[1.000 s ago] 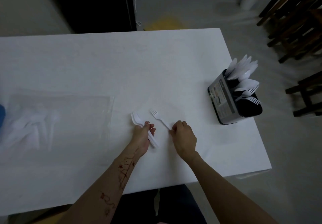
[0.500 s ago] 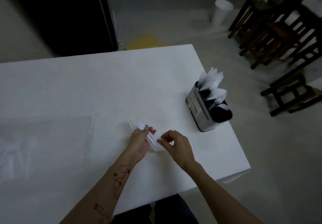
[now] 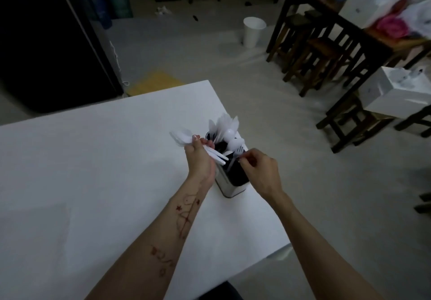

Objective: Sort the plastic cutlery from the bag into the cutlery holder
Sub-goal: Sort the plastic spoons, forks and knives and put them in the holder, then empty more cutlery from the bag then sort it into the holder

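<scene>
Both hands have risen off the table (image 3: 98, 164) to the holder (image 3: 229, 183), which stands near the table's right edge. The left hand (image 3: 198, 157) grips a bundle of spoons (image 3: 183, 137) just left of the holder. The right hand (image 3: 261, 171) pinches a fork (image 3: 234, 159) (picked up a second ago) over the holder's near compartment.

We see a flat white table (image 3: 98, 159). At its 3 o'clock edge stands a silver metal cutlery holder (image 3: 229, 186) with a black inside, full of white plastic cutlery (image 3: 227, 125). The left forearm (image 3: 163, 236) carries dark red star drawings.
</scene>
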A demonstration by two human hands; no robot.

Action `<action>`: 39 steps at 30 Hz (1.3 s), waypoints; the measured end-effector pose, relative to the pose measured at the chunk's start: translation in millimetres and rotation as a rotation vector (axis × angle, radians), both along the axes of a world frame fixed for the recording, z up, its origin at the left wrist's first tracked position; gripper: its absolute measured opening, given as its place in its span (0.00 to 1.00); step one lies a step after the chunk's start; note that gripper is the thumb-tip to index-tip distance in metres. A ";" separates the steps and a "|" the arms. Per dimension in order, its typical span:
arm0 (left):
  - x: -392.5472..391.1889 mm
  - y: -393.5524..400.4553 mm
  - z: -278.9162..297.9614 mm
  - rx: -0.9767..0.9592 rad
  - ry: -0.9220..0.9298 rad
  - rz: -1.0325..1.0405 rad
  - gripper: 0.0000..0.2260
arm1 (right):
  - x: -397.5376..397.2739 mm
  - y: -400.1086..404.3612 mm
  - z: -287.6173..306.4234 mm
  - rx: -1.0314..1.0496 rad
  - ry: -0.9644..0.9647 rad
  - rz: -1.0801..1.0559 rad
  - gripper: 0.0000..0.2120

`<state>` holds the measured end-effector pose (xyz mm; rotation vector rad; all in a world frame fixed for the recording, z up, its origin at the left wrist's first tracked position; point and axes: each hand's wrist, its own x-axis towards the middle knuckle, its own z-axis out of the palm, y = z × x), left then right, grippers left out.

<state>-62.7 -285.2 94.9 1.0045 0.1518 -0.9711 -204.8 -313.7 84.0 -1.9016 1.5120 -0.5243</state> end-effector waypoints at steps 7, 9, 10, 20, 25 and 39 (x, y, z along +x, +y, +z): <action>-47.3 -13.0 -18.8 0.242 -0.368 0.045 0.09 | -9.2 -23.2 -8.8 0.011 -0.047 0.102 0.07; -55.6 -8.5 -31.6 0.275 -0.498 -0.044 0.10 | -8.2 -27.6 -11.6 0.002 -0.058 0.117 0.07; -58.1 -6.5 -37.9 0.293 -0.578 -0.106 0.12 | -8.1 -29.3 -13.3 -0.007 -0.065 0.124 0.07; -54.4 7.9 -70.5 0.550 -1.324 -0.368 0.19 | -9.1 -19.4 -24.7 -0.068 -0.221 0.089 0.10; -46.8 18.8 -78.7 0.507 -1.327 -0.453 0.27 | -7.9 -14.9 -24.8 -0.085 -0.240 0.093 0.10; 2.7 90.5 -71.1 0.349 -1.447 -0.678 0.32 | 22.4 15.0 -16.7 -0.435 -0.195 0.053 0.14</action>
